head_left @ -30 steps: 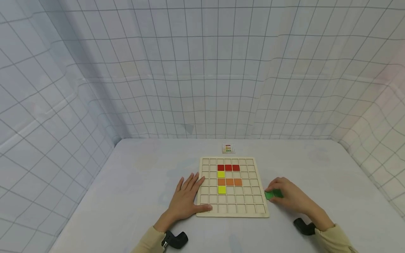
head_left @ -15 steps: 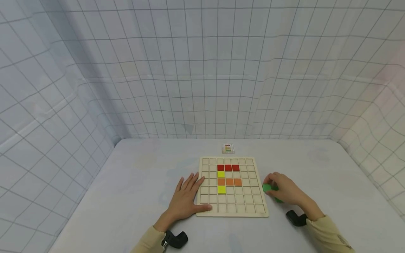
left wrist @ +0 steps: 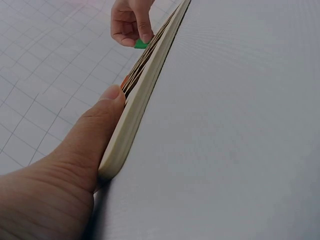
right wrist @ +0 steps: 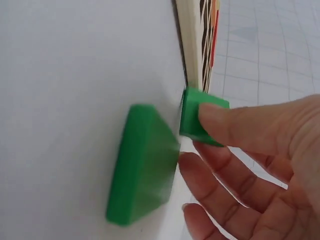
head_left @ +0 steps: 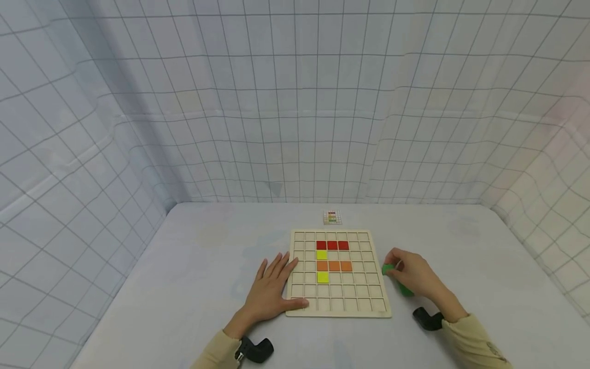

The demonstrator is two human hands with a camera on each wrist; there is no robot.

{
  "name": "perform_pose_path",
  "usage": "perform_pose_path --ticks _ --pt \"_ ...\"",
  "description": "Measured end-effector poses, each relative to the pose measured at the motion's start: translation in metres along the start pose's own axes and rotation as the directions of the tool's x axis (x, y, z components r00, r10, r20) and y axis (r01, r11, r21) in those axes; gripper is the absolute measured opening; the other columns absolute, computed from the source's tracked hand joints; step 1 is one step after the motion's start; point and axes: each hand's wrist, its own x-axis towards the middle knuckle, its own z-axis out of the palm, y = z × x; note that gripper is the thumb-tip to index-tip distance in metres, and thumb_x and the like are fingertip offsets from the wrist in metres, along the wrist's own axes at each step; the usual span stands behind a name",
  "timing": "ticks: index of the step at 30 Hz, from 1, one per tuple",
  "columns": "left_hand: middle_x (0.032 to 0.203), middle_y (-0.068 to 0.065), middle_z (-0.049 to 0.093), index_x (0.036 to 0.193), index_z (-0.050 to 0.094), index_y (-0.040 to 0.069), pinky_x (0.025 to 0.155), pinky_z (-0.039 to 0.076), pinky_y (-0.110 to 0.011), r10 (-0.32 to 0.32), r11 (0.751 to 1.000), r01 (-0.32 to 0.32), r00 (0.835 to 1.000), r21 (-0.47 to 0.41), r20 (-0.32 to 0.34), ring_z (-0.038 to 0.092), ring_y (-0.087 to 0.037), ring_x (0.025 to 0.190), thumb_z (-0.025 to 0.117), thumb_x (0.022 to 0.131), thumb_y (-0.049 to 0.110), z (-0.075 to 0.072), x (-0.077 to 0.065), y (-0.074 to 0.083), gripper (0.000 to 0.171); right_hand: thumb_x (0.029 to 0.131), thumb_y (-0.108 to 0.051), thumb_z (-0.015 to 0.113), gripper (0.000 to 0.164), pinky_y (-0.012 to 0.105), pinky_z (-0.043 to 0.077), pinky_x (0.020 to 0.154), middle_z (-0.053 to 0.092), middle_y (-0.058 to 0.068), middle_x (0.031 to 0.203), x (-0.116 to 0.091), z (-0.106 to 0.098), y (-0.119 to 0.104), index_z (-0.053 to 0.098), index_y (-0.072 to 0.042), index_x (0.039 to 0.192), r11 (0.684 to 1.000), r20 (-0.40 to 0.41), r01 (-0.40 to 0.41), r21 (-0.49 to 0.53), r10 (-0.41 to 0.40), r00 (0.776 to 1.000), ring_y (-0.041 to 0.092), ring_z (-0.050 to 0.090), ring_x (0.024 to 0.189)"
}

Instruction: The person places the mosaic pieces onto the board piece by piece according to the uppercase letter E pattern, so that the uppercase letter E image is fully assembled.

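My left hand (head_left: 269,293) rests with straight fingers on the left side of a wooden grid board (head_left: 338,313), its thumb lying over the near left corner. My right hand (head_left: 417,271) is just past the board's right edge, pinching a small green square tile (right wrist: 191,114) between thumb and fingers. A second green tile (right wrist: 150,165) lies on the table beneath that hand, partly hidden by it in the head view. Several tiles fill cells of the board: a row of red tiles (head_left: 332,245), two yellow tiles (head_left: 321,254) and a row of orange tiles (head_left: 334,266).
A small card (head_left: 332,217) printed with a coloured grid lies behind the board. White sheets with a grid pattern (head_left: 295,128) stand round the back and sides of the white table (head_left: 207,246). Each wrist carries a black camera mount (head_left: 259,350).
My right hand has shifted left and away from me along the board's right edge, drawing one green tile apart from the other. The left hand stays in place.
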Motion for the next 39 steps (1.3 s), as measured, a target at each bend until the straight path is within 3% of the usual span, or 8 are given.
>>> perform_pose_path --ticks 4,8,14,18,21,29,34,39 --pt "0.154 -0.009 0.024 0.151 0.029 0.015 0.111 0.002 -0.051 0.000 1.000 0.000 1.000 0.006 0.004 0.013 -0.027 0.142 0.054 0.075 0.077 0.000 0.000 0.000 0.101 0.080 0.000 0.073 0.017 0.026 0.042 0.054 0.057 -0.005 0.076 0.003 0.005 -0.004 0.062 -0.010 0.087 1.000 -0.092 0.012 -0.001 -0.013 0.996 0.011 0.050 0.066" --pt "0.155 -0.008 0.022 0.151 0.028 0.015 0.111 0.000 -0.050 -0.008 1.000 0.008 1.000 0.010 0.016 0.011 -0.025 0.143 0.053 0.075 0.078 0.000 0.001 0.000 0.102 0.078 0.006 0.072 0.019 0.024 0.042 0.054 0.053 -0.004 0.076 0.005 0.013 -0.011 0.064 -0.005 0.090 0.996 -0.164 0.081 0.032 -0.075 0.984 0.011 0.047 0.065" --pt "0.155 -0.008 0.020 0.152 0.026 0.017 0.112 -0.001 -0.048 -0.014 1.000 0.014 1.000 0.014 0.018 0.009 -0.024 0.143 0.052 0.075 0.078 0.000 0.001 0.000 0.102 0.076 0.009 0.072 0.023 0.022 0.043 0.054 0.049 -0.006 0.076 0.006 0.028 -0.032 0.064 -0.006 0.092 0.969 -0.189 0.223 0.106 -0.201 0.961 0.008 0.046 0.065" --pt "0.156 -0.008 0.020 0.152 0.026 0.017 0.112 -0.002 -0.048 -0.014 1.000 0.014 1.000 0.010 0.015 0.010 -0.023 0.143 0.053 0.075 0.078 0.001 0.000 0.000 0.101 0.076 0.009 0.072 0.023 0.021 0.045 0.054 0.050 -0.007 0.076 0.008 0.039 -0.048 0.063 -0.007 0.090 0.935 -0.138 0.307 0.178 -0.286 0.948 0.007 0.047 0.065" --pt "0.156 -0.007 0.019 0.152 0.026 0.017 0.112 -0.002 -0.048 -0.013 1.000 0.013 1.000 0.011 0.014 0.010 -0.023 0.143 0.053 0.075 0.077 0.000 0.000 0.000 0.101 0.077 0.006 0.073 0.021 0.021 0.047 0.056 0.052 -0.008 0.076 0.011 0.046 -0.059 0.062 -0.009 0.087 0.920 -0.066 0.325 0.219 -0.319 0.946 0.007 0.049 0.066" --pt "0.155 -0.008 0.021 0.152 0.026 0.017 0.112 -0.001 -0.048 -0.015 1.000 0.015 1.000 0.004 0.015 0.011 -0.024 0.143 0.053 0.075 0.078 -0.001 0.000 0.001 0.101 0.079 0.000 0.074 0.016 0.023 0.049 0.060 0.056 -0.010 0.076 0.015 0.060 -0.085 0.065 -0.012 0.084 0.930 0.102 0.244 0.275 -0.281 0.954 0.006 0.053 0.068" --pt "0.155 -0.008 0.021 0.152 0.027 0.017 0.112 0.000 -0.049 -0.016 1.000 0.016 1.000 0.003 0.013 0.011 -0.024 0.143 0.053 0.075 0.078 -0.002 0.000 0.001 0.102 0.082 -0.001 0.072 0.014 0.023 0.048 0.061 0.056 -0.011 0.075 0.018 0.066 -0.094 0.065 -0.013 0.085 0.932 0.133 0.253 0.259 -0.294 0.946 0.006 0.052 0.068" --pt "0.155 -0.008 0.021 0.151 0.027 0.016 0.112 0.000 -0.049 -0.014 1.000 0.013 1.000 0.006 0.014 0.012 -0.024 0.143 0.053 0.075 0.078 -0.002 0.000 0.001 0.101 0.083 -0.003 0.071 0.013 0.023 0.045 0.059 0.053 -0.013 0.071 0.019 0.069 -0.099 0.065 -0.014 0.083 0.952 0.141 0.254 0.168 -0.278 0.950 0.005 0.050 0.065"
